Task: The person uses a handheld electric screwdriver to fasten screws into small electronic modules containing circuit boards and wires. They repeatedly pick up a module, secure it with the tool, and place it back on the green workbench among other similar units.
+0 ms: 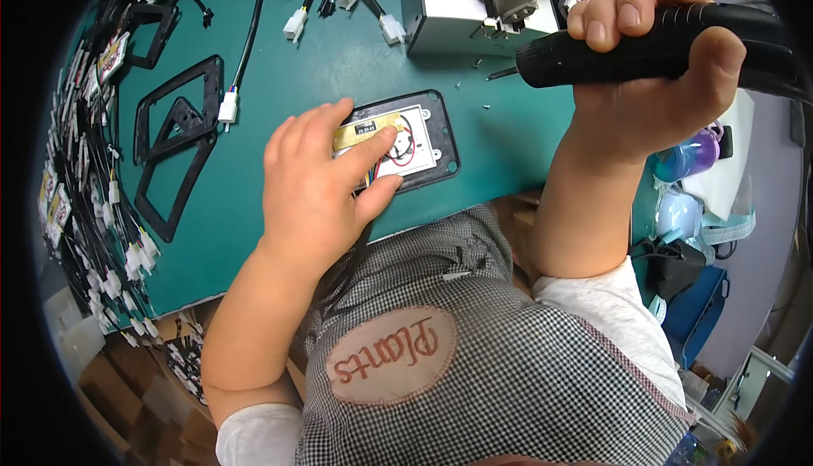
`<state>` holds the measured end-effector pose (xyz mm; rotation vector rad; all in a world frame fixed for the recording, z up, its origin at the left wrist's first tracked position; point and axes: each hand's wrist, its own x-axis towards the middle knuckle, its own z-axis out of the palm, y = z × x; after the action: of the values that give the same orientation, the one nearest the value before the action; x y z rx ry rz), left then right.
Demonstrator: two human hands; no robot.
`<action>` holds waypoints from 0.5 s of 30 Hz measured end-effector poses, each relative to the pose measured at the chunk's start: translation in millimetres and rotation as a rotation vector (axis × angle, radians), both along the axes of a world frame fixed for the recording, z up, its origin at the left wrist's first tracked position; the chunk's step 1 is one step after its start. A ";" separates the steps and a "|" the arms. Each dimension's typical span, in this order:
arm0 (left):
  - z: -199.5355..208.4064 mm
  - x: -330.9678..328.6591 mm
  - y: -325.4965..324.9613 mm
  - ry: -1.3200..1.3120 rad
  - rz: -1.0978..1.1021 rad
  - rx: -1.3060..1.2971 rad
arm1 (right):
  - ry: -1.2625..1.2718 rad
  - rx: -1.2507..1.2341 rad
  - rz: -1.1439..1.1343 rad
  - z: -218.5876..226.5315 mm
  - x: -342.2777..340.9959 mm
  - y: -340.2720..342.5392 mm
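My left hand [315, 170] lies with spread fingers over a black rectangular frame [442, 140] near the table's front edge. Inside the frame sits a white board [423, 136] with a yellow strip and thin coloured wires. My index fingertip touches the board, and my thumb rests by its near edge. Raised at the upper right, my right hand [622, 98] is wrapped round a black electric screwdriver [550, 60]. Its thin bit points left, above the table and apart from the frame. A few small screws [486, 107] are scattered below the bit.
Black empty frames [176, 144] lie on the green table [339, 60] to the left. Bundled cables with white connectors [110, 237] crowd the left edge; more plugs [392, 28] lie at the back. A metal box [449, 9] stands behind; a purple-blue bottle [699, 153] is at right.
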<state>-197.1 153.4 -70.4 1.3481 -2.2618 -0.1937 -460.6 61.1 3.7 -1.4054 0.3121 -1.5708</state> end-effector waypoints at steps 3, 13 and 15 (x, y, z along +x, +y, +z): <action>-1.6 1.4 3.6 -0.007 0.024 0.004 | -0.029 0.030 -0.087 -15.8 4.4 5.1; -3.7 0.5 4.6 0.021 0.036 0.032 | -0.076 0.085 -0.415 -58.4 34.9 11.8; -2.6 1.1 4.8 0.020 0.022 0.025 | -0.161 0.105 -0.323 -52.6 29.7 15.4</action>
<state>-196.0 158.2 -73.0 1.3773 -2.2340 -0.2273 -430.9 76.5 -48.9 -1.1812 0.5371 -1.8887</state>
